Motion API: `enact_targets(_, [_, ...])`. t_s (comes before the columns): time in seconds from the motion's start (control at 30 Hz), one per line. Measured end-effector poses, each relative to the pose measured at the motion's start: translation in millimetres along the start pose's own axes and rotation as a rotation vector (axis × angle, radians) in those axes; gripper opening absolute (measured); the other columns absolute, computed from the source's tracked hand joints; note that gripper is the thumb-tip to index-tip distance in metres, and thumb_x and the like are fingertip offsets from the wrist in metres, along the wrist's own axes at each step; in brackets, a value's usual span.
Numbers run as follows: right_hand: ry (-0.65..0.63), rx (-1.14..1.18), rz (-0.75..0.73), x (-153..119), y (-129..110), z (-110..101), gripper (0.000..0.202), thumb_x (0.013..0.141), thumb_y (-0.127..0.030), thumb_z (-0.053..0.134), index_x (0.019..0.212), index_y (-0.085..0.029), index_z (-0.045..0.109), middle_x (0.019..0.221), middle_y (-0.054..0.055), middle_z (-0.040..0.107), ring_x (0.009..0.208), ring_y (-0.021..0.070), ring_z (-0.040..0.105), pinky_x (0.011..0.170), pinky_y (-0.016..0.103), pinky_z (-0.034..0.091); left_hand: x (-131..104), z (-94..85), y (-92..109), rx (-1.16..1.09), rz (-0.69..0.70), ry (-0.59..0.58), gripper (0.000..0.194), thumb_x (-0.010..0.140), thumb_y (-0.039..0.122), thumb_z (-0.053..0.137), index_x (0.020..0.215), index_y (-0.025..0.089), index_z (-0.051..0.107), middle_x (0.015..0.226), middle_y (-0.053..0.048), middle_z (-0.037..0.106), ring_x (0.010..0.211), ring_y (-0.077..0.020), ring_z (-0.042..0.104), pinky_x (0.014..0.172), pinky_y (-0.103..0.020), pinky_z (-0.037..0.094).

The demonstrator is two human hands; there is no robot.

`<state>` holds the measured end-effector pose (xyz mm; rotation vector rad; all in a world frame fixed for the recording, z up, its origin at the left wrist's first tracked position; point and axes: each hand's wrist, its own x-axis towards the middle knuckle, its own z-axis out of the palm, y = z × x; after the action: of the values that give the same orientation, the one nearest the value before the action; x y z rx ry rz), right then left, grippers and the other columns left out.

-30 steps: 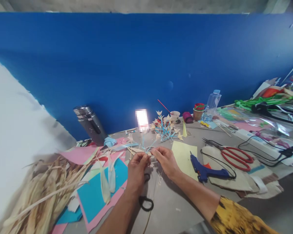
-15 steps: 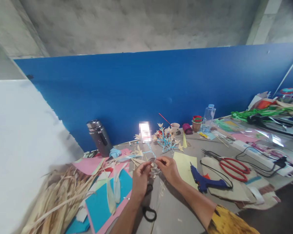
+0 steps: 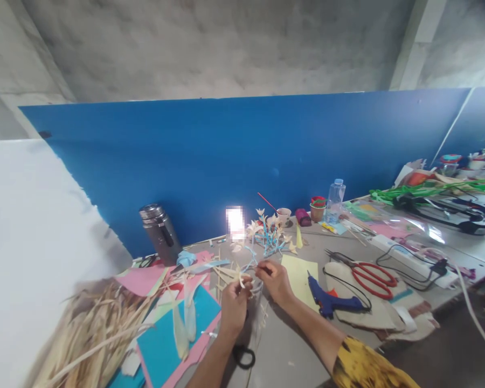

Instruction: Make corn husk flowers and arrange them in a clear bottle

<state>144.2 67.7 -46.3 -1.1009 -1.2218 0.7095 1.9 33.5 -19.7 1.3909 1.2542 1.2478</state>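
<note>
Above the middle of the table, my left hand (image 3: 234,306) is closed in a pinch on a pale flower of dried husk (image 3: 241,277). Close beside it, my right hand (image 3: 275,281) has thumb and forefinger pressed together at a thin blue-wrapped stem (image 3: 249,257); its fingers hide the exact grip. Just beyond the hands stands a bunch of husk flowers on blue stems (image 3: 270,237). Scissors with black handles (image 3: 243,357) lie partly under my left forearm. Loose husk pieces (image 3: 181,328) rest on blue sheets (image 3: 161,345) to the left.
A dark flask (image 3: 160,234) stands at the back left, above a heap of dried husks (image 3: 92,328). On the right lie a yellow sheet (image 3: 297,272), a blue glue gun (image 3: 333,302), red-handled scissors (image 3: 374,279) and a power strip (image 3: 412,258). A blue partition (image 3: 210,167) closes the back.
The view has turned slightly right and up, so things sit further left. The pale flower now shows upright at my left fingertips, and the blue stem has tipped lower near my right hand.
</note>
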Motion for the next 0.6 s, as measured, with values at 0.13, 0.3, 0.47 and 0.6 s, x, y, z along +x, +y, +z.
enact_targets(0.13, [-0.024, 0.005, -0.012, -1.0, -2.0, -2.1, 0.019, 0.077, -0.035, 0.065, 0.067, -0.018, 0.07, 0.067, 0.003, 0.067, 0.066, 0.0187, 0.064, 0.063, 0.027, 0.052, 1.1, -0.3, -3.4, 0.023, 0.013, 0.003, 0.026, 0.074, 0.04, 0.065, 0.081, 0.016, 0.072, 0.061, -0.001, 0.064, 0.057, -0.0169, 0.056, 0.054, -0.026, 0.045])
enact_targets(0.3, [-0.059, 0.027, 0.033, -1.3, -3.6, -2.7, 0.029, 0.083, -0.043, 0.063, 0.073, -0.017, 0.071, 0.066, 0.004, 0.068, 0.062, 0.0175, 0.064, 0.059, 0.025, 0.051, 2.2, -1.4, -8.2, 0.016, -0.009, -0.014, 0.027, 0.074, 0.041, 0.066, 0.085, 0.017, 0.074, 0.062, -0.001, 0.064, 0.056, -0.0171, 0.056, 0.052, -0.026, 0.044])
enact_targets(0.47, [-0.066, 0.054, 0.088, 0.1, 0.4, -2.9, 0.029, 0.079, -0.045, 0.068, 0.073, -0.017, 0.072, 0.065, 0.004, 0.068, 0.063, 0.0184, 0.066, 0.061, 0.026, 0.052, 1.3, -1.4, -8.9, -0.028, -0.081, -0.012, 0.03, 0.072, 0.043, 0.069, 0.086, 0.016, 0.073, 0.061, -0.001, 0.064, 0.051, -0.0156, 0.053, 0.049, -0.025, 0.042])
enact_targets(0.6, [-0.031, 0.081, 0.143, -0.2, 5.3, 1.3, 0.035, 0.078, -0.05, 0.066, 0.086, -0.017, 0.074, 0.075, 0.006, 0.072, 0.068, 0.0202, 0.068, 0.062, 0.028, 0.054, 1.2, -1.6, -6.8, 0.005, -0.065, 0.01, 0.03, 0.073, 0.044, 0.068, 0.086, 0.017, 0.073, 0.065, -0.003, 0.067, 0.054, -0.0169, 0.057, 0.052, -0.027, 0.045])
